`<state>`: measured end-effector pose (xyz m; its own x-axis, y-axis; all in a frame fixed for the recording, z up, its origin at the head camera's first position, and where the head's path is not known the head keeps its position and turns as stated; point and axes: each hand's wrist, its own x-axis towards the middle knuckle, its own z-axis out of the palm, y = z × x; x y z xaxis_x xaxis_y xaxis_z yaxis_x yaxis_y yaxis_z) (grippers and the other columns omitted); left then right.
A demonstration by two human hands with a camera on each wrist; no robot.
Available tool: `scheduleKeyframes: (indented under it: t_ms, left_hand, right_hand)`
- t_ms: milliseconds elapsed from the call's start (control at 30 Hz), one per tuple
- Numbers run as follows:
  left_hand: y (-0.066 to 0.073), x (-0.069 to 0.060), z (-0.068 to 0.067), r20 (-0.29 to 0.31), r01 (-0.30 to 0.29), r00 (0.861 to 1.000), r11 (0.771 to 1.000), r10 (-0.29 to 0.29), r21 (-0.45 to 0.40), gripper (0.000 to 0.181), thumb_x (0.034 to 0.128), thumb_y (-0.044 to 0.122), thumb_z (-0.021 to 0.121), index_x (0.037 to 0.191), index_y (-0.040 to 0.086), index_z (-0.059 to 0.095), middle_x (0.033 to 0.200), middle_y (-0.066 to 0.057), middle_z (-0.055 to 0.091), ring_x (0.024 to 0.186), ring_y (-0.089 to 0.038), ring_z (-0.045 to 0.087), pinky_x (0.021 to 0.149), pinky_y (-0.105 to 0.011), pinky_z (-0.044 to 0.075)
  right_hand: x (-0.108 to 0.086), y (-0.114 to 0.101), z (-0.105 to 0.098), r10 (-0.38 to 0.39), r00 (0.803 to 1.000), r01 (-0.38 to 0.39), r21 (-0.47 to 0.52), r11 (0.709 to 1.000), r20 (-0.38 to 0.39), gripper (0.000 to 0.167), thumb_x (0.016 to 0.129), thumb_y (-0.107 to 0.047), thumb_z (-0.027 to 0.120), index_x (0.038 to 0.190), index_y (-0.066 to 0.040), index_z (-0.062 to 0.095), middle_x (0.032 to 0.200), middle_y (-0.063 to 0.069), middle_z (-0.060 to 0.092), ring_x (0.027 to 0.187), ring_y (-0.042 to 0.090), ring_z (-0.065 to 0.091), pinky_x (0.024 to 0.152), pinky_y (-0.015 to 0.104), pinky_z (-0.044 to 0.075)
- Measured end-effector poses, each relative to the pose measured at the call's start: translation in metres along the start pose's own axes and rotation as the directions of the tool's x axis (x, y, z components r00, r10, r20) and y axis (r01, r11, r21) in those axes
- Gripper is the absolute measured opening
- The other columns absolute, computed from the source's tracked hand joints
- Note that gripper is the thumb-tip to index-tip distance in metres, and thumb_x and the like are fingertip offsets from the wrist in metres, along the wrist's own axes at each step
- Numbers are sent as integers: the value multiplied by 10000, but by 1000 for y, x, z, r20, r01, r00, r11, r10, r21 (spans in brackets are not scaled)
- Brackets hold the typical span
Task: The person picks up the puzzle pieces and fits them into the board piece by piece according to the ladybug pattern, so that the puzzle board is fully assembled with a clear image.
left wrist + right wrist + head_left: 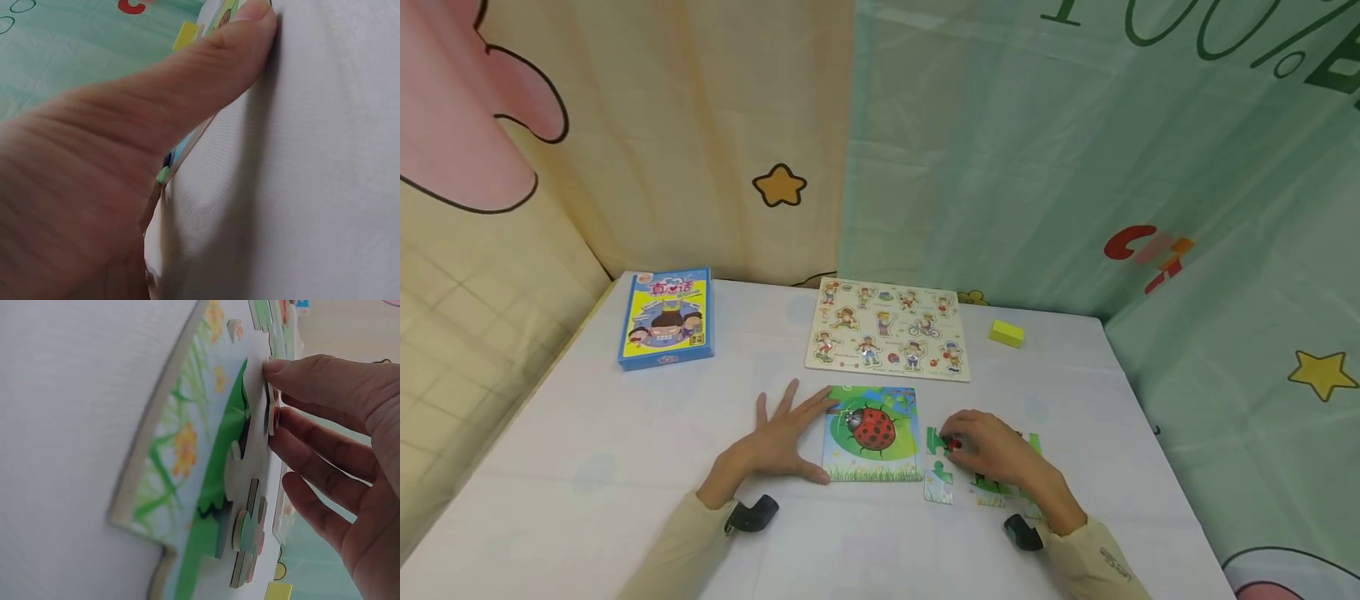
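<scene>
A square ladybug picture (872, 429) lies flat on the white table, showing a red ladybug on green. My left hand (778, 437) is spread at its left side, the fingertips at the upper left corner and the thumb by the lower left one. Right of the picture, my right hand (996, 446) pinches a partly red jigsaw piece (953, 445) between thumb and fingers. Beside that hand lie a green and white piece (938, 487) and a green piece (934, 442). The right wrist view shows a flowered piece (181, 450) close up; more pieces are partly hidden under the hand.
Behind the picture lies a cream peg board (887, 329) with children's figures. A blue and yellow card box (666, 321) stands at the back left, and a yellow block (1006, 333) at the back right. Printed curtains (970, 150) hang behind the table.
</scene>
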<state>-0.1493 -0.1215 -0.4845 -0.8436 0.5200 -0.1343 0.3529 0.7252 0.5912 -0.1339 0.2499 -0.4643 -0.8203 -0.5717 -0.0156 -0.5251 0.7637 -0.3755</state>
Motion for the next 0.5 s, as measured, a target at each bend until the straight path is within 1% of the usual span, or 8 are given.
scheduleKeyframes:
  t_ms: [167,300,400,500]
  left_hand:
    - [-1,0,0,11,-1,1000,1000,1,-10,1122,626,527,913,1558,239,358,1689,-3,178,1523,-476,-108,1091,-756,-181]
    - [-1,0,-1,19,0,1000,1000,1,-9,1126,636,518,909,1567,238,341,1691,-4,167,1521,-476,-120,1089,-752,-190]
    - [-1,0,-1,23,1,1000,1000,-1,-7,1125,641,511,908,1570,234,337,1691,-7,166,1520,-477,-119,1089,-754,-188]
    - [-1,0,-1,24,0,1000,1000,0,-8,1122,643,507,908,1570,233,337,1691,-5,167,1522,-476,-115,1091,-754,-183]
  right_hand:
    - [2,0,-2,-1,1000,1,-12,1000,-19,204,892,-173,740,1088,-118,734,1136,-28,690,1026,131,640,906,379,552]
    - [5,-4,-4,6,999,-6,3,1000,-43,203,888,-165,741,1087,-128,731,1131,-44,675,963,87,631,868,343,556]
    - [9,-10,-4,-14,998,16,28,999,-56,205,882,-150,745,1084,-119,726,1114,-41,671,905,73,618,838,330,550]
    - [16,-18,-4,-29,998,31,44,999,-50,203,883,-158,738,1082,-122,728,1112,-49,667,909,66,609,839,324,545]
